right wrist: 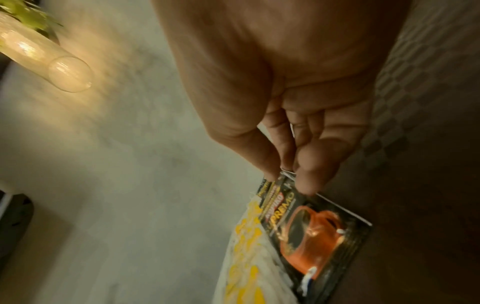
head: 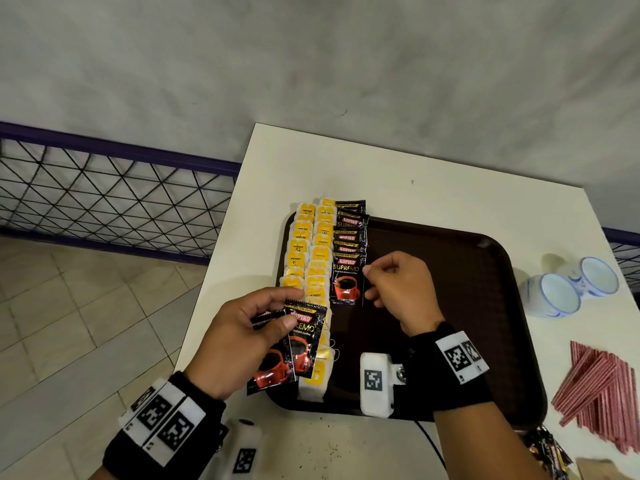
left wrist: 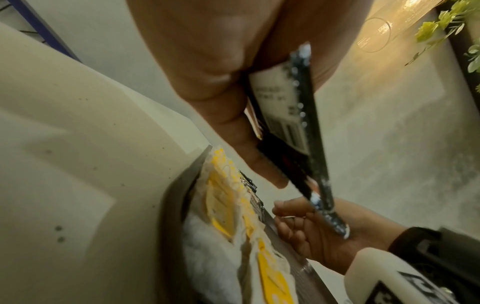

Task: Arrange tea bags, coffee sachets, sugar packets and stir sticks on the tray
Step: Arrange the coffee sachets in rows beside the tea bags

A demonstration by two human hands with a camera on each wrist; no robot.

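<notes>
Where we look down from the head view: a dark brown plastic tray (head: 485,306) with rounded corners and a raised rim lies on the white bench (head: 398,168).
Tea bags (head: 308,258): white gauzy paper pouches with yellow tags, laid in two overlapping columns along the tray's left edge, their long run heading away from us; one tag reads "MOMENT".
Coffee sachets (head: 348,237): glossy black foil rectangles with serrated ends, shingled in a third column just right of the tea bags, long axes running away from us, tops at the far end. We read "KOPIKO SUPREMO" above a red cup.
Right hand (head: 401,289): fingers curled, fingertips at the right edge of the nearest laid sachet (right wrist: 319,236), which lies flat on the tray; we cannot tell if they pinch it or only touch it.
Left hand (head: 239,341): thumb and fingers grasp a small fan of sachets (head: 294,351) over the tray's near-left corner, above the tea bags; the wrist view shows a white back panel with a barcode.
Stir sticks (head: 599,393): thin red-and-white striped sticks heaped on the bench right of the tray.
Cups (head: 571,289): two blue-and-white ones lying on their sides beyond the sticks.
</notes>
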